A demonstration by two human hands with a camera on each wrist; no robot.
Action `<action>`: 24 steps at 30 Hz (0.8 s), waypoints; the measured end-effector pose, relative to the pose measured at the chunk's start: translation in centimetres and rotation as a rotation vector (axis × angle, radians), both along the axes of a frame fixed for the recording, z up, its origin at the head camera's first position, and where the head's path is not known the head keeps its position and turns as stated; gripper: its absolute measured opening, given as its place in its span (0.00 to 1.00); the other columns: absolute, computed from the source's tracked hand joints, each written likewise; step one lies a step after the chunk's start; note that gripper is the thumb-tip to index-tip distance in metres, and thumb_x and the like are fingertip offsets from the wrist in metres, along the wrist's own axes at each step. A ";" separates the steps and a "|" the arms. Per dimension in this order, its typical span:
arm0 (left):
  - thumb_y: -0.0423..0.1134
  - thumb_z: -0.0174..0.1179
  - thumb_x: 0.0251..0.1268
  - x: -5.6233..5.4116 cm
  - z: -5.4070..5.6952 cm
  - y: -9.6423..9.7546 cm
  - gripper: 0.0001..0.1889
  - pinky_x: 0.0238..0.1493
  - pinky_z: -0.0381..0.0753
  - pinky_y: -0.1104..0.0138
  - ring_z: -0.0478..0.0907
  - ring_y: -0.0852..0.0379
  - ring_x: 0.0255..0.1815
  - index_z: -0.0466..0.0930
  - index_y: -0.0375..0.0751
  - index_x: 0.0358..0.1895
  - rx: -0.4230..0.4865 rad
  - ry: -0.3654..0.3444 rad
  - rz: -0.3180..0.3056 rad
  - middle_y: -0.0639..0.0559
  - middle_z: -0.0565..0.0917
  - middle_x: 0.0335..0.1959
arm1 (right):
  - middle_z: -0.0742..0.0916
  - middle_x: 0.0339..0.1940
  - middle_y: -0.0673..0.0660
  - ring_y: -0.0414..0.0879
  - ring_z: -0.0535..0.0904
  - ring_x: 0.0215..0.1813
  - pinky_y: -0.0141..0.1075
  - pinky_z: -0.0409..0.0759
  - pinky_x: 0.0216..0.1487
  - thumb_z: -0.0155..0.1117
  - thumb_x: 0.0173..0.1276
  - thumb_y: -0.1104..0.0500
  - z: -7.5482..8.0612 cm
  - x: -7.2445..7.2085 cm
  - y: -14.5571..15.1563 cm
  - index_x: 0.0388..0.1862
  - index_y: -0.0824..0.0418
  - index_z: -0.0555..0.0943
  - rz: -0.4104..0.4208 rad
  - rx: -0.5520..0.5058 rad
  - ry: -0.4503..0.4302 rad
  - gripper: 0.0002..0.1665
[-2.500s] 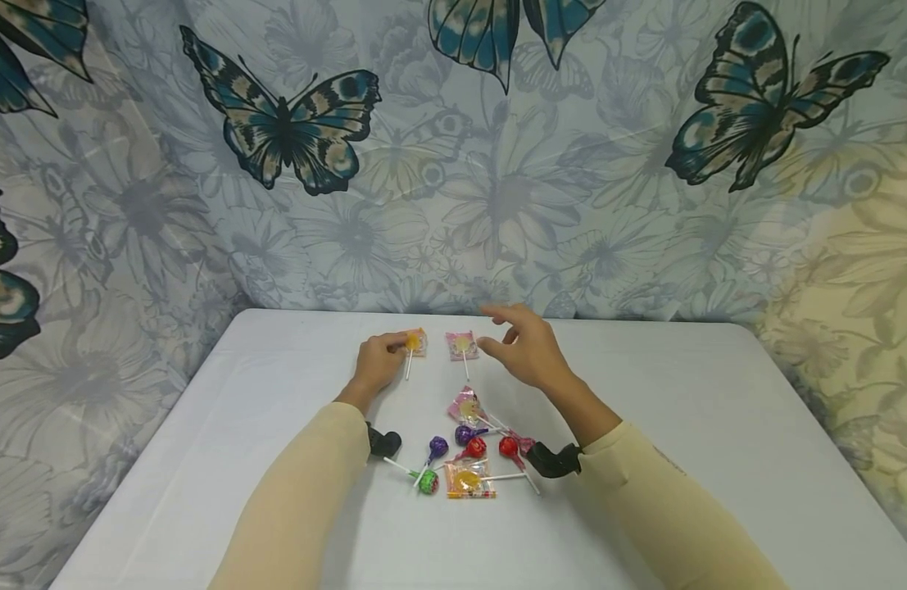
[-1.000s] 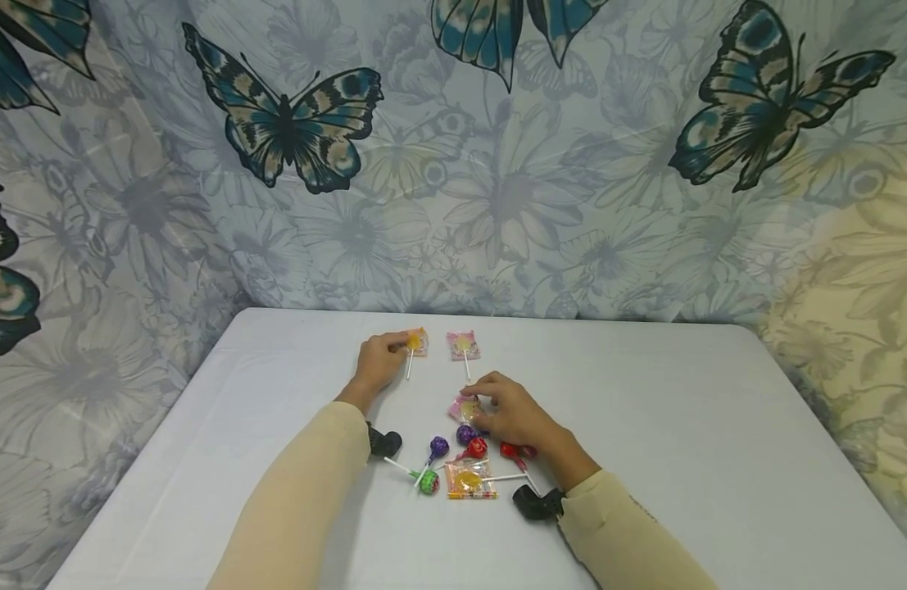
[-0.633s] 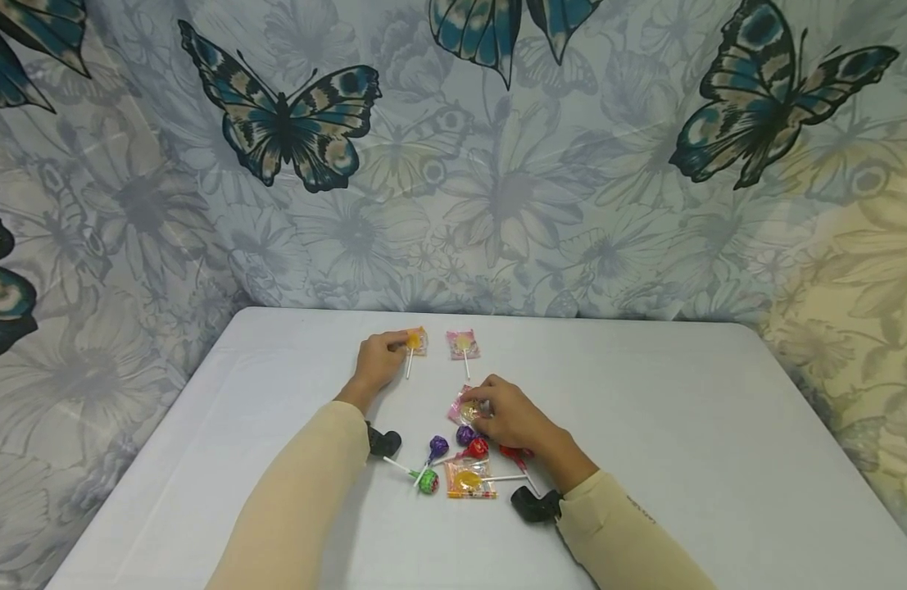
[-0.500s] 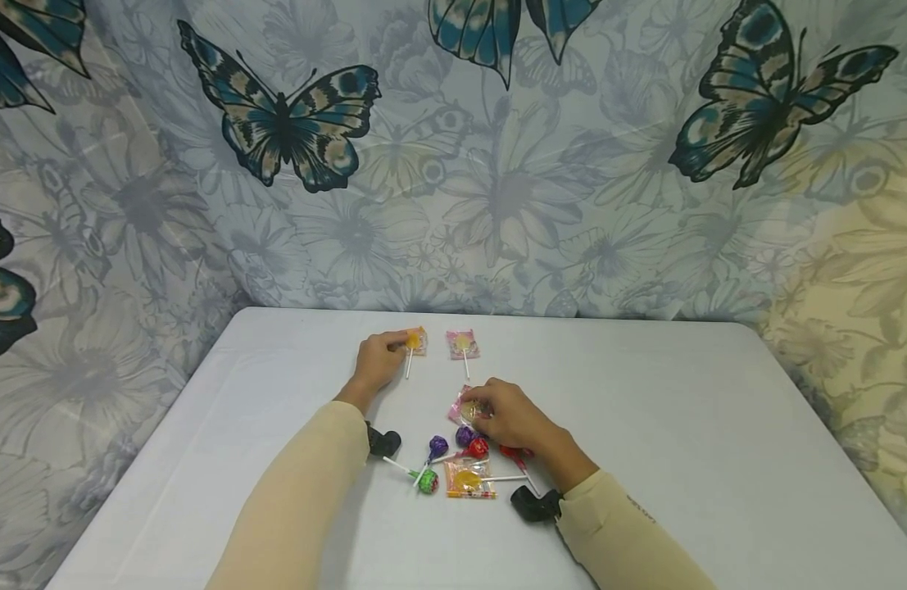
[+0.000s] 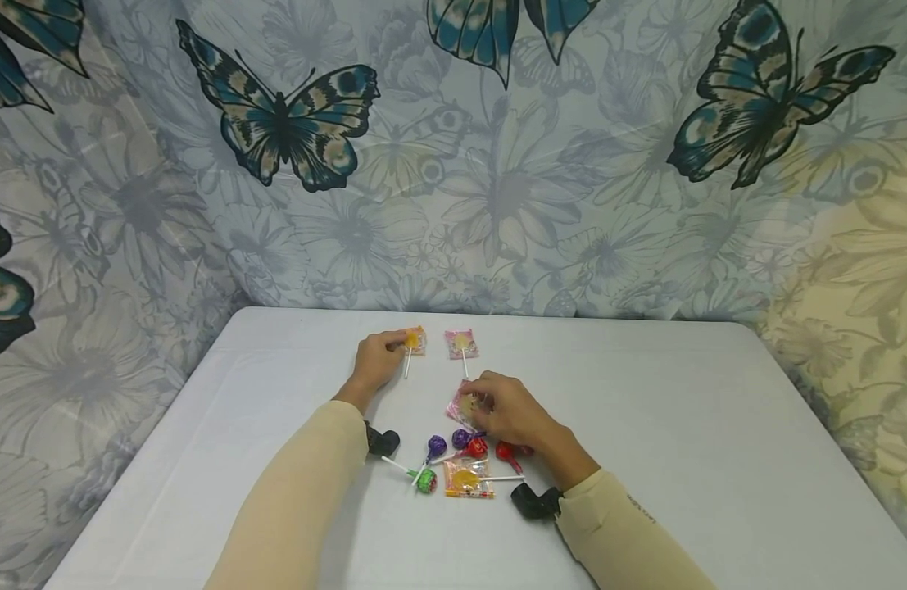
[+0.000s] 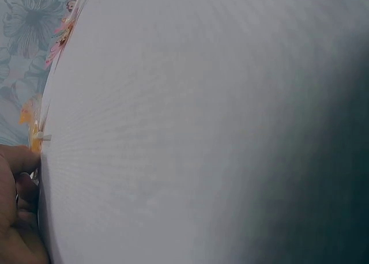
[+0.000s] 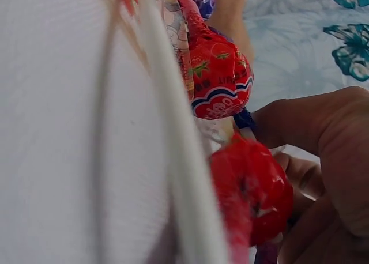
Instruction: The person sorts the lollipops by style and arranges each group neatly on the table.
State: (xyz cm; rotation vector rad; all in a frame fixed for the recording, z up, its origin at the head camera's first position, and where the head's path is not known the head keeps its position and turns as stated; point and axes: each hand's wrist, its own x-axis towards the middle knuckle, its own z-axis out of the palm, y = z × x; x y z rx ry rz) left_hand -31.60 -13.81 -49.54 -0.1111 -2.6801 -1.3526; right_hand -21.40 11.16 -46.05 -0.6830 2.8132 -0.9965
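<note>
In the head view my left hand (image 5: pixel 377 360) pinches the left edge of an orange-wrapped flat lollipop (image 5: pixel 418 341) near the table's far edge. A pink-wrapped flat lollipop (image 5: pixel 461 344) lies to its right, untouched. Closer in, the curled fingers of my right hand (image 5: pixel 515 414) hold a second pink-wrapped lollipop (image 5: pixel 459 407), partly covering it. Seen from the right wrist, the thumb and fingers sit right beside red-wrapped ball lollipops (image 7: pixel 222 79); their tips are partly hidden. The left wrist view catches only some of the left fingers by the orange wrapper (image 6: pixel 27 113).
Below the right hand lies a loose cluster: purple lollipops (image 5: pixel 437 446), red ones (image 5: pixel 477 447), a green one (image 5: pixel 427 481) and another orange-wrapped flat one (image 5: pixel 466 478). They rest on a white table (image 5: pixel 682 426), with butterfly-patterned cloth (image 5: pixel 512 197) behind.
My right hand has come down from beside the far pink lollipop to the nearer one, which has shifted slightly away from me. A purple lollipop has slid a little left. The left hand stays put.
</note>
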 end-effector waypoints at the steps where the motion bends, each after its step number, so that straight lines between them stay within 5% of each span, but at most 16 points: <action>1: 0.27 0.59 0.61 0.0 0.0 0.0 0.15 0.58 0.72 0.60 0.74 0.48 0.60 0.84 0.38 0.51 -0.002 0.003 -0.001 0.46 0.82 0.53 | 0.77 0.34 0.43 0.41 0.72 0.36 0.34 0.76 0.38 0.71 0.58 0.61 0.1 0.0 0.0 0.54 0.53 0.83 0.003 -0.005 0.012 0.22; 13: 0.26 0.59 0.61 -0.1 -0.2 0.0 0.16 0.58 0.73 0.60 0.74 0.48 0.59 0.84 0.37 0.51 -0.007 0.013 0.006 0.47 0.82 0.52 | 0.81 0.35 0.44 0.39 0.77 0.33 0.33 0.79 0.35 0.73 0.57 0.66 0.9 -0.1 0.6 0.54 0.56 0.83 0.003 -0.188 0.193 0.24; 24: 0.26 0.59 0.60 0.1 0.0 0.0 0.16 0.57 0.73 0.58 0.75 0.47 0.58 0.83 0.37 0.52 -0.030 0.021 0.000 0.46 0.83 0.51 | 0.82 0.35 0.51 0.40 0.79 0.33 0.36 0.80 0.33 0.73 0.56 0.70 3.1 -0.6 2.1 0.54 0.62 0.82 -0.038 -0.373 0.351 0.25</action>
